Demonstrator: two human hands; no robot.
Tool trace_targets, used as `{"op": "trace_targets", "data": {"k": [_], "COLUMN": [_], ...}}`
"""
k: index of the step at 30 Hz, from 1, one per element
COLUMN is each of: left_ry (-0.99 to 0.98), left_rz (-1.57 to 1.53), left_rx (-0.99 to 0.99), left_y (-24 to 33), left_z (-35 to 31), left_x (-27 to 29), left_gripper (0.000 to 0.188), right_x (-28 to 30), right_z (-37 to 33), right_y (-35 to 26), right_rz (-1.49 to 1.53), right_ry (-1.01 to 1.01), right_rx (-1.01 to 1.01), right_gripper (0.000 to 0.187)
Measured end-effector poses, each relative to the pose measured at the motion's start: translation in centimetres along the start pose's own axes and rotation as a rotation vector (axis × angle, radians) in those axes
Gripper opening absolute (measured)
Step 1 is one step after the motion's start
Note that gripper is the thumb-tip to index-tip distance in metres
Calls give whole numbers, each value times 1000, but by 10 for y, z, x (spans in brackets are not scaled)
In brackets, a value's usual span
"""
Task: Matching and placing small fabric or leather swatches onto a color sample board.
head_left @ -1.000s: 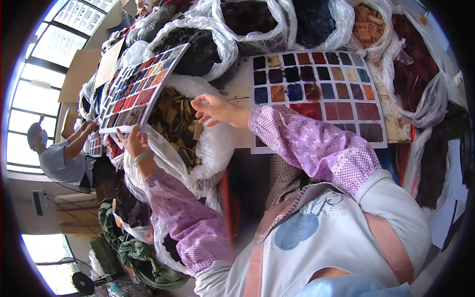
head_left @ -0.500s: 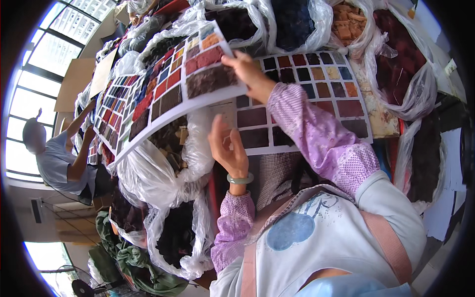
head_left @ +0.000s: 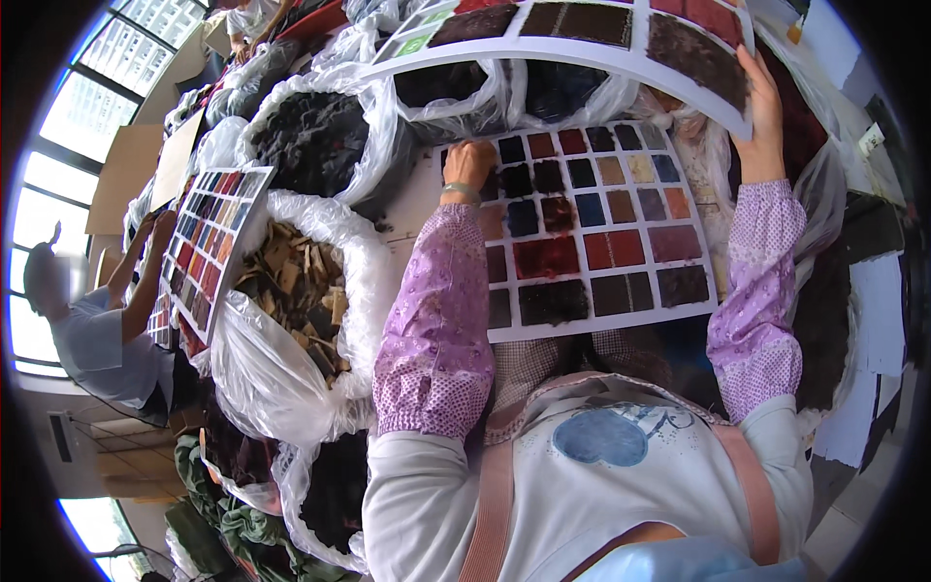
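Observation:
A white card of coloured fibre swatches (head_left: 613, 251), in reds, blacks, blues and browns, lies flat in front of me. At its upper left corner rests my left hand (head_left: 468, 167), fingers curled closed; what they pinch, if anything, is hidden. My right hand (head_left: 762, 112) grips the near right edge of a second white swatch card (head_left: 582, 63), its thumb and fingers on the border. That card is raised and bowed over the far side of the lower one, running out of the picture at the top.
Clear plastic bags of dark fibre (head_left: 308, 141) and brown scraps (head_left: 291, 281) crowd the left and far side. A co-worker (head_left: 87, 320) at the left has hands at another upright swatch card (head_left: 215, 247). White sheets (head_left: 858, 354) hang at the right.
The raised card has swung from the left to the far right in my right hand. My left hand has gone from open in the air to closed at the lower card's corner.

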State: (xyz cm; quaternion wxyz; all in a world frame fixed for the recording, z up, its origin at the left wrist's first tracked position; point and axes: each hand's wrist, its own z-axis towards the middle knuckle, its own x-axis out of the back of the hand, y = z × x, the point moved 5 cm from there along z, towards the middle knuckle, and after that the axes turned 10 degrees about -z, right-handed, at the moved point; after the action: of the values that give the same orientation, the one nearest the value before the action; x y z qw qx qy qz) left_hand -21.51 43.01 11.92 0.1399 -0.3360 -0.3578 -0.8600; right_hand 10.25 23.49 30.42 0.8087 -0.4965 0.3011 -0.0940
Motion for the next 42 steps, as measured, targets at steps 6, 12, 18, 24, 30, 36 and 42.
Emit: {"op": "trace_targets", "data": {"k": [6, 12, 18, 24, 30, 36, 42], "left_ry": [-249, -460, -606, -587, -684, -378, -385], "left_rz": [45, -55, 281, 243, 315, 277, 57], "left_rx": [-126, -169, -369, -395, -84, -229, 246], "left_y": [6, 6, 30, 6, -10, -5, -22], "left_z": [14, 26, 14, -9, 9, -15, -2], "left_x": [-9, -8, -7, 21, 16, 13, 31], "left_gripper": [11, 5, 16, 36, 42, 48, 42], "right_x": [47, 70, 87, 87, 86, 85, 86], "right_z": [5, 13, 14, 12, 26, 14, -22], "right_y": [11, 24, 41, 46, 56, 65, 58], "right_rz": [-34, 140, 294, 189, 199, 196, 468], "right_ry": [187, -142, -252, -66, -118, -24, -260], "right_rx": [-76, -102, -189, -199, -235, -250, -264], "right_gripper": [26, 22, 22, 17, 22, 18, 21]}}
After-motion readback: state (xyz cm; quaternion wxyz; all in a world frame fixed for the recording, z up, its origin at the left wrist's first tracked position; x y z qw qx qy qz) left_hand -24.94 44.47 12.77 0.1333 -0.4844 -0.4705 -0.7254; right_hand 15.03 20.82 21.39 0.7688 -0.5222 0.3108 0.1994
